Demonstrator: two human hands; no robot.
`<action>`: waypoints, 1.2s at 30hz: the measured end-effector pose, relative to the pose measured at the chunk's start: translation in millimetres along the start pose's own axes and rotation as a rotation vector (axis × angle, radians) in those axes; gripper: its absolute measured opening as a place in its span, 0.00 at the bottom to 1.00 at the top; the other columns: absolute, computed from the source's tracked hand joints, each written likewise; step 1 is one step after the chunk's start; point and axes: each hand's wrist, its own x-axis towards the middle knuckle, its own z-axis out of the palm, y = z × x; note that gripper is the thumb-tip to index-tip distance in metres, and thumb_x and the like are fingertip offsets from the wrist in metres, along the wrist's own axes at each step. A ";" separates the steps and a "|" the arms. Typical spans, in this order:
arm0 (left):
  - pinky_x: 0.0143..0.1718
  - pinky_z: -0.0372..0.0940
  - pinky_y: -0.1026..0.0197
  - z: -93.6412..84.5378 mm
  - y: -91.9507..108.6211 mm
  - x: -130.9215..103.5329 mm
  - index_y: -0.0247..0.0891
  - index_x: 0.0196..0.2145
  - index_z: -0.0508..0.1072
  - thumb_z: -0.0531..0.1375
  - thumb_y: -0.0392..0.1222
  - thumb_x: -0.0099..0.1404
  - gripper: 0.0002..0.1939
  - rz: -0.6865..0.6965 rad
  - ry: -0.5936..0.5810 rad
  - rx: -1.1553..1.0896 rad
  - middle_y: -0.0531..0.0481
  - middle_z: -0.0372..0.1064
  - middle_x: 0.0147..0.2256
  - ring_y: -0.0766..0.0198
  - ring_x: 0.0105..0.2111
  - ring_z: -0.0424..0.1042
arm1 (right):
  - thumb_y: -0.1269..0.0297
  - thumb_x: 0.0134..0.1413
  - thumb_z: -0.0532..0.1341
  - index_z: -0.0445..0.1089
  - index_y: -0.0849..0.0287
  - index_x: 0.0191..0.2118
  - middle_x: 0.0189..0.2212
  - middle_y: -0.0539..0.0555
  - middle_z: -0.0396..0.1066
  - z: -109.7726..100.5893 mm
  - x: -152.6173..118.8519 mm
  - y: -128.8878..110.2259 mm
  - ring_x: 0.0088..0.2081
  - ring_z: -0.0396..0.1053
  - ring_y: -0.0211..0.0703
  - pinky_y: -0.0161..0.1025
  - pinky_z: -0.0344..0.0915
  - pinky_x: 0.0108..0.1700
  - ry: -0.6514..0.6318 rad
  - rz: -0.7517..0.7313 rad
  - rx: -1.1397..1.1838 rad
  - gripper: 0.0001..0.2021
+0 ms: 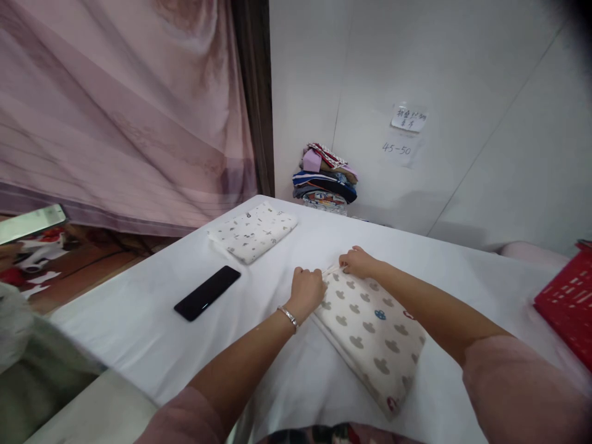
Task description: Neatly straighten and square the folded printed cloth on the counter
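A white cloth bag (379, 336) printed with grey apple shapes lies flat on the table, its gathered top edge facing away from me. Thin cords or strings show at that edge. My left hand (308, 290), with a silver bracelet at the wrist, is closed on the bag's far left corner. Curled at the same edge, a little to the right, my right hand (358, 262) pinches the cord there. Most fingertips of both hands are hidden. Farther off to the left lies a second folded white cloth (254, 231) with small dark prints.
A black phone (208, 293) lies on the white-covered table (259, 345), left of my hands. Behind the table is a stack of folded fabrics (326, 176) against the wall. A red basket (568, 302) stands at the right edge. A pink curtain (124, 111) hangs at left.
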 end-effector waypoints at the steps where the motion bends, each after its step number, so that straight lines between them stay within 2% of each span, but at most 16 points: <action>1: 0.40 0.52 0.53 0.4 -0.3 -1.8 0.32 0.33 0.70 0.50 0.37 0.63 0.10 -0.007 0.011 0.000 0.41 0.71 0.28 0.55 0.32 0.69 | 0.66 0.49 0.59 0.70 0.55 0.40 0.33 0.55 0.74 0.3 -1.0 -0.1 0.45 0.66 0.49 0.49 0.44 0.57 0.006 -0.002 -0.001 0.10; 5: 0.40 0.53 0.53 0.9 -1.7 -7.4 0.34 0.34 0.69 0.50 0.36 0.63 0.09 -0.021 0.028 -0.020 0.43 0.70 0.29 0.54 0.36 0.68 | 0.66 0.50 0.57 0.70 0.56 0.41 0.35 0.56 0.74 1.6 -4.6 0.6 0.47 0.65 0.49 0.49 0.42 0.58 0.008 -0.009 0.003 0.11; 9: 0.39 0.54 0.55 0.6 -1.0 -10.8 0.36 0.33 0.68 0.51 0.35 0.63 0.06 0.005 0.086 -0.041 0.43 0.69 0.35 0.54 0.41 0.65 | 0.67 0.50 0.58 0.71 0.54 0.41 0.35 0.55 0.74 0.3 -4.9 0.8 0.46 0.65 0.48 0.50 0.41 0.58 -0.004 -0.037 0.016 0.11; 13: 0.39 0.55 0.55 1.6 -0.5 -12.1 0.36 0.33 0.66 0.49 0.34 0.64 0.07 0.035 0.074 -0.070 0.45 0.69 0.33 0.57 0.37 0.67 | 0.67 0.49 0.58 0.72 0.54 0.38 0.34 0.54 0.74 -0.7 -4.0 1.1 0.44 0.66 0.48 0.50 0.43 0.57 0.008 -0.072 0.023 0.09; 16: 0.39 0.55 0.57 2.2 -2.0 -12.5 0.36 0.34 0.65 0.48 0.34 0.65 0.07 0.013 0.019 -0.116 0.47 0.70 0.31 0.59 0.35 0.69 | 0.68 0.48 0.60 0.72 0.55 0.34 0.35 0.54 0.73 1.0 -4.7 3.3 0.44 0.65 0.48 0.48 0.48 0.54 0.078 -0.141 0.012 0.06; 19: 0.35 0.57 0.59 1.9 -4.5 -13.0 0.38 0.38 0.65 0.46 0.40 0.68 0.10 -0.079 -0.056 -0.215 0.48 0.71 0.32 0.60 0.34 0.70 | 0.70 0.47 0.60 0.71 0.56 0.31 0.40 0.55 0.71 4.3 -6.3 6.1 0.47 0.62 0.49 0.45 0.52 0.50 0.167 -0.210 0.029 0.05; 22: 0.32 0.57 0.61 2.4 -6.6 -11.8 0.40 0.44 0.64 0.46 0.52 0.68 0.16 -0.137 -0.097 -0.326 0.48 0.72 0.35 0.61 0.34 0.71 | 0.72 0.49 0.58 0.70 0.57 0.32 0.36 0.54 0.71 7.9 -6.8 8.0 0.43 0.64 0.46 0.45 0.52 0.51 0.198 -0.234 0.079 0.05; 24: 0.31 0.57 0.61 4.6 -7.3 -9.3 0.40 0.42 0.65 0.48 0.55 0.65 0.17 -0.157 -0.111 -0.338 0.48 0.72 0.35 0.60 0.34 0.71 | 0.72 0.51 0.57 0.70 0.57 0.33 0.34 0.53 0.71 10.7 -5.7 8.8 0.41 0.64 0.44 0.45 0.52 0.51 0.238 -0.220 0.111 0.06; 28: 0.30 0.57 0.61 11.5 -6.6 -3.9 0.40 0.35 0.66 0.50 0.49 0.64 0.11 -0.237 -0.133 -0.293 0.49 0.72 0.33 0.59 0.34 0.71 | 0.71 0.52 0.57 0.71 0.57 0.33 0.34 0.54 0.72 18.5 -1.9 10.0 0.40 0.64 0.45 0.43 0.55 0.49 0.298 -0.180 0.201 0.06; 33: 0.35 0.58 0.59 14.3 -2.1 -3.8 0.39 0.37 0.64 0.48 0.46 0.66 0.10 -0.224 -0.107 -0.204 0.47 0.72 0.33 0.58 0.36 0.71 | 0.72 0.51 0.57 0.71 0.58 0.30 0.31 0.53 0.71 32.1 1.9 11.3 0.38 0.64 0.43 0.41 0.59 0.45 0.421 -0.123 0.372 0.06; 36: 0.38 0.58 0.58 12.3 0.0 -4.9 0.38 0.38 0.64 0.46 0.45 0.67 0.11 -0.209 -0.120 -0.164 0.46 0.71 0.33 0.57 0.37 0.71 | 0.73 0.51 0.56 0.71 0.58 0.30 0.31 0.53 0.71 41.1 4.7 12.0 0.38 0.64 0.43 0.42 0.59 0.46 0.454 -0.093 0.396 0.07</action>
